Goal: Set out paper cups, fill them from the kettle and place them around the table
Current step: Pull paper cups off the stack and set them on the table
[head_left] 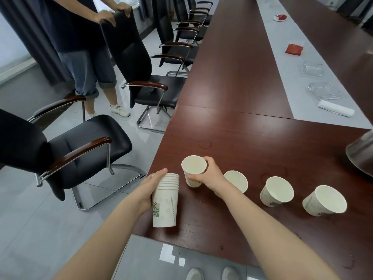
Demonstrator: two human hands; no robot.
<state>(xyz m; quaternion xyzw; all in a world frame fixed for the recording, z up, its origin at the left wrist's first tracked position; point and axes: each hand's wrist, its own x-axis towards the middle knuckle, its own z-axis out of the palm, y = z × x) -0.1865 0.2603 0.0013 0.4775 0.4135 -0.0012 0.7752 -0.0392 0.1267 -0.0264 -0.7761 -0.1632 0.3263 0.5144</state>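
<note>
No wording could be read anywhere. The stack of paper cups (165, 207) at 6 o'clock carried a green swirl motif and a vertical line of tiny green print, too small to make out; a loose cup (276, 191) at 4 o'clock showed similar faint green marks. The red packet (294, 49) at 1 o'clock bore no legible lettering.

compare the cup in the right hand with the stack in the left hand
The cup in the right hand is single; the stack in the left hand is several nested cups. The cup shows its empty inside; the stack shows its green-printed side. Both are pale paper, each held by one hand.
</note>
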